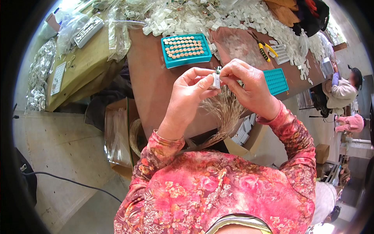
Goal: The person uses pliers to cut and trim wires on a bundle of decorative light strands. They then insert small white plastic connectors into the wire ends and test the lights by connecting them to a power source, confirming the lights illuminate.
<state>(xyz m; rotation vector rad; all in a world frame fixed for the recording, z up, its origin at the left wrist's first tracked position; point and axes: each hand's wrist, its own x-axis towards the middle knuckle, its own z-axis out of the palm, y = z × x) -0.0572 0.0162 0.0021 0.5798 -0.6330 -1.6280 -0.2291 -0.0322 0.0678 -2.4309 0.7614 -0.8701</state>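
"Holding what, that left hand [191, 86]?"
"A small white plastic block [216, 80], pinched between thumb and curled fingers, above the brown tabletop [152, 78]."
"And the right hand [246, 82]?"
"Nearly closed beside it, fingertips together; whether they grip anything, I can't tell."

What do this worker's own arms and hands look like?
The left grip and right grip are ungloved human hands. The left sleeve and right sleeve reach the wrists, flower-printed in pink, red and dark maroon. No cables show on them.
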